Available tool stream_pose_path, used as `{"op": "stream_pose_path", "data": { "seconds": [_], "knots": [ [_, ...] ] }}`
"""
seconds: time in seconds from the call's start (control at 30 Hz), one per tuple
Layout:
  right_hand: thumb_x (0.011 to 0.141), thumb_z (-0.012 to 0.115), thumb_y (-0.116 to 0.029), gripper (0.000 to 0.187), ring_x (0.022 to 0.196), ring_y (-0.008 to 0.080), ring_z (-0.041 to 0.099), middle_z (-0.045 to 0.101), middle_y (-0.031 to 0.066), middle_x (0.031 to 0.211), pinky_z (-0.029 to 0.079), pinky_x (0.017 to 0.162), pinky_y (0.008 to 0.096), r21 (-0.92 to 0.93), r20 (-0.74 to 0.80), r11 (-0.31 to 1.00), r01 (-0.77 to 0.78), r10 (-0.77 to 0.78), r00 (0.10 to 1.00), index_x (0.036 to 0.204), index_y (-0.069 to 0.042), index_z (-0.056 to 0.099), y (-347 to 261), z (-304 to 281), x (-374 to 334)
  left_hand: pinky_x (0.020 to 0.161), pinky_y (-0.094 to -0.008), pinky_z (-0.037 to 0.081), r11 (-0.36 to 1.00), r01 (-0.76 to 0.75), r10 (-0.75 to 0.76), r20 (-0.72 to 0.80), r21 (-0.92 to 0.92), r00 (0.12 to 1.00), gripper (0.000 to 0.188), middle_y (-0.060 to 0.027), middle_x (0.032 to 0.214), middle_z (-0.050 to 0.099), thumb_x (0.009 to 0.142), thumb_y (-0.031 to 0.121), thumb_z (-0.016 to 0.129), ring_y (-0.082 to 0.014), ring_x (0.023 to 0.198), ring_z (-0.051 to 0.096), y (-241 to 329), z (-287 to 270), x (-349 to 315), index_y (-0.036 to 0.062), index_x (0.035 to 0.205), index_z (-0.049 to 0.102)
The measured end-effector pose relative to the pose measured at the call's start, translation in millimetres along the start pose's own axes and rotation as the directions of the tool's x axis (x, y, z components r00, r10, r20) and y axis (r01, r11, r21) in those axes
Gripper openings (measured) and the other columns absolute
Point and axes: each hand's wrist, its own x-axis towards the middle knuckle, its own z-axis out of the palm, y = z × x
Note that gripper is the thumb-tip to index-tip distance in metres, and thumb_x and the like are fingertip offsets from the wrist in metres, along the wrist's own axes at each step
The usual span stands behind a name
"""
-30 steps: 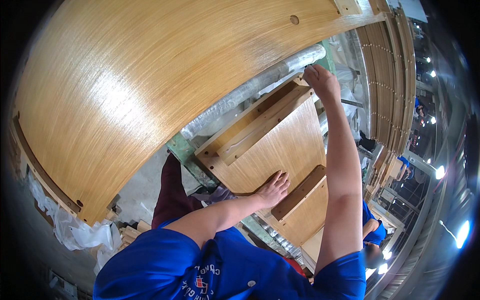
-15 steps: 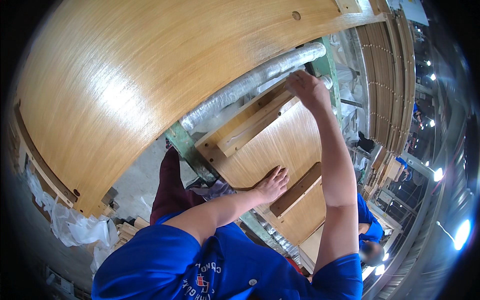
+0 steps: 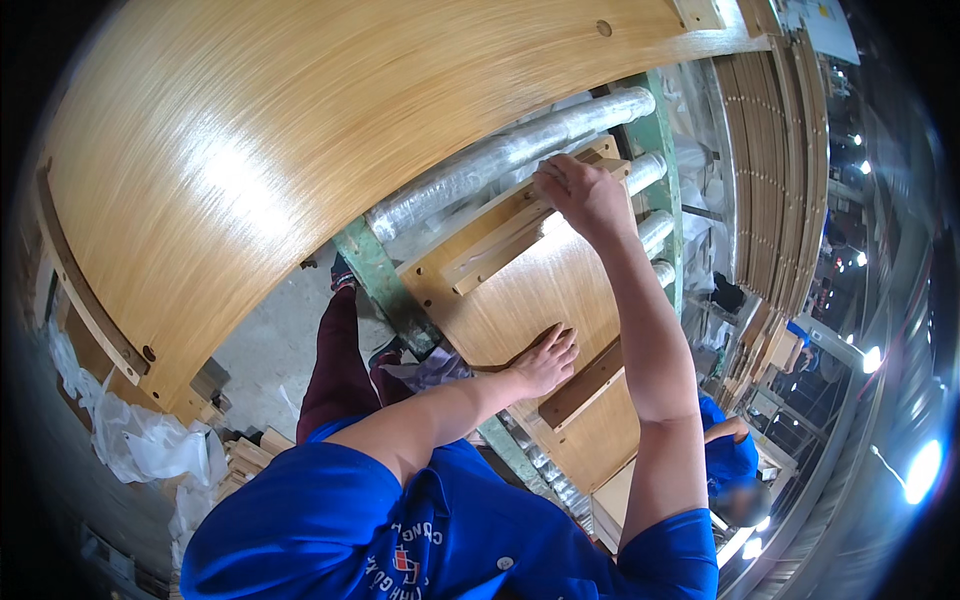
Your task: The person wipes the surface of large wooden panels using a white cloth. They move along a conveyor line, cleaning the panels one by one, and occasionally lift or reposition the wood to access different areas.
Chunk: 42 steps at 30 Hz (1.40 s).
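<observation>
A light-brown varnished wooden panel [image 3: 520, 318] lies in front of me on the rollers, with a raised rail [image 3: 510, 250] along its far side and a shorter wooden bar [image 3: 585, 385] fixed nearer to me. My left hand [image 3: 545, 365] rests flat on the panel beside the shorter bar, fingers extended. Over the far rail, close to its right end, is my right hand [image 3: 588, 198]. Its fingers are curled together; whatever they hold is hidden.
Beyond the panel runs a plastic-wrapped roller [image 3: 510, 160] between green frame beams [image 3: 375, 265]. A much larger varnished board [image 3: 330, 110] spans the far left. Stacked wooden slats [image 3: 770, 170] stand at right. A person in blue [image 3: 730, 455] is at the lower right.
My right hand has moved left along the far rail, uncovering the rail's right end. My left hand stays on the panel. The person at the lower right has shifted slightly.
</observation>
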Motion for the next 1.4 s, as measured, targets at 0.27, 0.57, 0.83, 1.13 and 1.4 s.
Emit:
{"op": "stream_pose_path", "data": {
  "seconds": [0.27,0.57,0.83,1.13,1.4],
  "knots": [
    [0.085,0.057,-0.038,0.029,0.075,0.0320,0.065,0.067,0.0126,0.079,0.051,0.065,0.0409,0.034,0.007,0.999,0.036,-0.037,0.999,0.093,-0.011,0.063,-8.4,7.6,-7.4,0.109,-0.0627,0.006,1.000,-0.006,0.006,-0.004,0.020,1.000,0.034,-0.0113,0.140,0.040,0.089,0.027,0.042,-0.0401,0.137,0.020,1.0,-0.6,-2.4,0.0135,0.115,0.059],
    [0.085,0.058,-0.038,0.030,0.074,0.0333,0.065,0.066,0.0145,0.077,0.051,0.065,0.0414,0.095,0.009,0.980,0.175,-0.177,0.984,0.097,-0.011,0.063,-54.4,22.1,-32.7,0.110,-0.0622,0.006,0.999,0.008,-0.008,-0.012,0.032,1.000,0.032,-0.0099,0.138,0.042,0.090,0.028,0.041,-0.0377,0.137,0.021,1.5,0.8,-4.3,0.0148,0.111,0.062],
    [0.085,0.057,-0.040,0.031,0.071,0.0341,0.065,0.065,0.0151,0.072,0.051,0.064,0.0421,0.119,0.020,0.935,0.334,-0.338,0.941,0.096,-0.011,0.063,-94.8,42.9,-47.2,0.112,-0.0598,0.005,1.000,0.015,-0.017,-0.068,-0.028,0.998,0.030,-0.0086,0.139,0.042,0.088,0.028,0.045,-0.0351,0.137,0.022,7.4,10.4,-7.4,0.0143,0.107,0.064],
    [0.084,0.061,-0.038,0.032,0.070,0.0327,0.066,0.066,0.0156,0.073,0.052,0.064,0.0389,0.068,0.004,0.917,0.394,-0.395,0.919,0.098,-0.010,0.065,-109.3,58.8,-60.8,0.113,-0.0579,0.002,0.996,0.085,-0.082,-0.092,0.031,0.992,0.034,-0.0109,0.144,0.034,0.091,0.030,0.040,-0.0327,0.139,0.016,15.7,15.2,-9.9,0.0134,0.109,0.064],
    [0.084,0.062,-0.035,0.025,0.070,0.0328,0.064,0.066,0.0131,0.074,0.051,0.061,0.0417,0.106,-0.096,0.896,0.432,-0.423,0.901,0.096,-0.013,0.063,-122.2,59.3,-79.6,0.109,-0.0491,0.025,0.932,-0.016,-0.129,-0.375,-0.361,0.918,0.026,-0.0106,0.133,0.046,0.085,0.022,0.050,-0.0300,0.128,0.037,9.1,17.0,-20.4,0.0130,0.106,0.063]
  ]
}}
